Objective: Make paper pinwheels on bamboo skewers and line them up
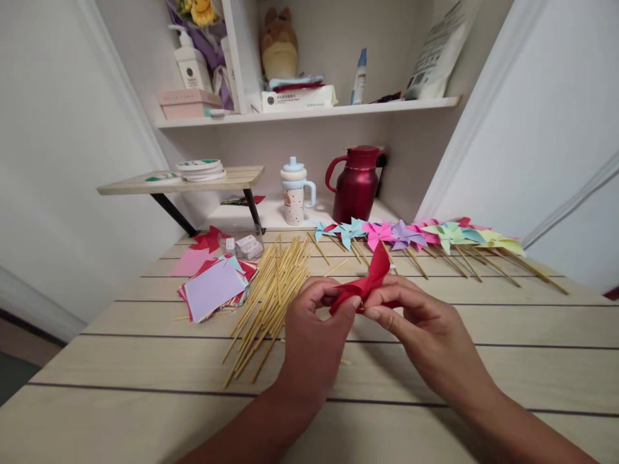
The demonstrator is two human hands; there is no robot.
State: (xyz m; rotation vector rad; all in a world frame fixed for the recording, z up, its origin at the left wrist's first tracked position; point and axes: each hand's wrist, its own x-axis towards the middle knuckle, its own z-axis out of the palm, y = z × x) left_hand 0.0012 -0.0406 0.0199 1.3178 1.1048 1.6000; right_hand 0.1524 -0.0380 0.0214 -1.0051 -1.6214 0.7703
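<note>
A red paper pinwheel (370, 280) is held up over the table between both hands, one blade pointing upward. My left hand (319, 322) grips its left side between thumb and fingers. From the right, my right hand (420, 316) pinches at its middle, where a tiny shiny piece shows, too small to name. Beside my left hand lies a loose pile of thin wooden sticks (271, 293). Beyond my right hand, a row of finished pinwheels on sticks, among them a purple pinwheel (405, 235), rests along the table's back edge.
Left of the sticks is a stack of coloured paper squares (215, 290), with small white boxes (249, 246) behind. A raised wooden stand (242, 175) carries rolls of tape (200, 171). A straw cup (293, 193) and a red jug (358, 187) stand at the back, below a shelf (309, 115).
</note>
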